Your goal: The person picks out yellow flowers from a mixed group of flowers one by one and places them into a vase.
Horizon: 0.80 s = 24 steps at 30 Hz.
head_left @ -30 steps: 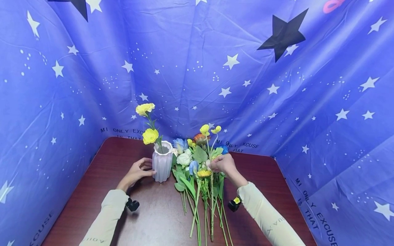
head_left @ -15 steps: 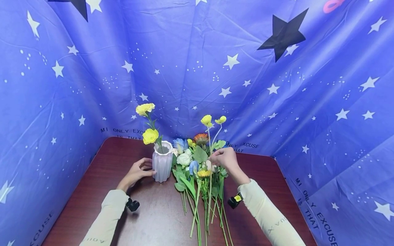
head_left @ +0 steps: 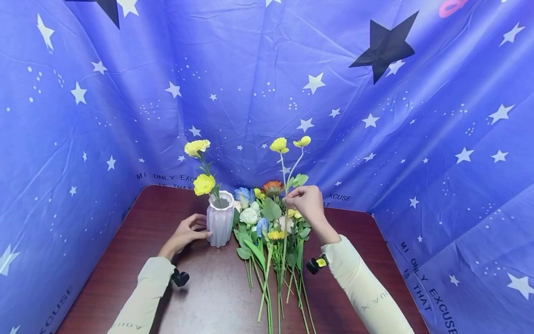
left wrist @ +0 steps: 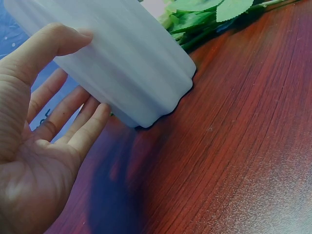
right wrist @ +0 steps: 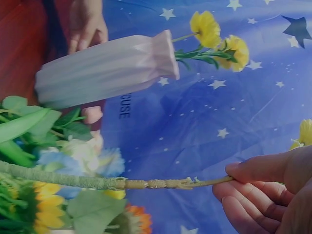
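A white ribbed vase stands on the dark red table with a yellow two-bloom stem in it. My left hand cups the vase from the left, thumb and fingers lying against its side. My right hand pinches a thin stem with yellow buds and holds it upright above the flower pile. In the right wrist view the fingers pinch that stem, with the vase beyond.
A pile of artificial flowers lies right of the vase, its stems reaching toward the table's near edge. Blue star-print cloth walls in the table on three sides. Green leaves lie close to the vase's base.
My right hand has lifted the yellow-bud stem up out of the pile; its blooms now stand higher. The left hand has stayed on the vase.
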{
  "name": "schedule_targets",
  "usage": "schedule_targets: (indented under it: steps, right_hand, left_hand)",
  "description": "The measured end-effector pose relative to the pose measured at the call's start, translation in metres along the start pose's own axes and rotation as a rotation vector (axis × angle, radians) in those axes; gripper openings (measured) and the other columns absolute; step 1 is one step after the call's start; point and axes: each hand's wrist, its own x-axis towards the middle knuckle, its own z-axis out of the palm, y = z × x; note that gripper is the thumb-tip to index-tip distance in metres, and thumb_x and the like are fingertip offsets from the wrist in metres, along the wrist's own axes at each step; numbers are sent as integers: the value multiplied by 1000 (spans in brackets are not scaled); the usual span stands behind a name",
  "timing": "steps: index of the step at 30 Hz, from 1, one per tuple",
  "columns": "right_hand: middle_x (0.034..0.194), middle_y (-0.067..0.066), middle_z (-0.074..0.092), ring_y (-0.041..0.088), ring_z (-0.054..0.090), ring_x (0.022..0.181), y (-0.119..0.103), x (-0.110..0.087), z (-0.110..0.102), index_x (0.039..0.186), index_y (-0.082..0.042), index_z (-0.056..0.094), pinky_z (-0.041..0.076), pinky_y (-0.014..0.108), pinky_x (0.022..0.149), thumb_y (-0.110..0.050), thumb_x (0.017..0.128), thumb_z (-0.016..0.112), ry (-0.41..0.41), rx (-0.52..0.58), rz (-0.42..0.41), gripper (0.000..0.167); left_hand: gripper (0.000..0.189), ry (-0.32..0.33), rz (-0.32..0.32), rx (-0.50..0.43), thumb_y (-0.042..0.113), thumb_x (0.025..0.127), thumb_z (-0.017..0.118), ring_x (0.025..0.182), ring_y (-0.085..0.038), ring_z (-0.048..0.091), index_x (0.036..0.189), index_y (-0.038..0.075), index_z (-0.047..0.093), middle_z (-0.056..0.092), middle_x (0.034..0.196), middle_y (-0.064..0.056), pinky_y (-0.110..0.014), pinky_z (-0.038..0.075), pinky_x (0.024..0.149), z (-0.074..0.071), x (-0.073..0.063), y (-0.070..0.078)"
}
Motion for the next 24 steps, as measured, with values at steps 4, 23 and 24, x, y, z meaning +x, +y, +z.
schedule_targets:
  steps: [4,23,24]
  right_hand:
    - [77,7,77,15,69,60,-11,3,-6,79,-9,79,51,25,59,-15,78,87,23,-23,-24,10]
    - [73,10,75,6,60,58,-48,5,-13,80,-3,79,47,22,56,-13,78,88,158,127,-209,13]
    - [73,11,75,5,60,58,-50,6,-13,80,-3,79,46,21,56,-12,78,88,163,141,-221,13]
  left_hand:
    - [57,5,-7,4,5,81,83,102,-10,65,128,-9,54,63,120,-16,-21,57,85,0,0,0]
    - [58,-9,-28,-12,3,82,82,108,-18,64,131,-10,52,58,128,-29,-21,56,86,0,-2,5]
    - [58,-8,-27,-13,2,82,82,108,-18,64,131,-10,52,58,128,-30,-21,56,86,0,-2,4]
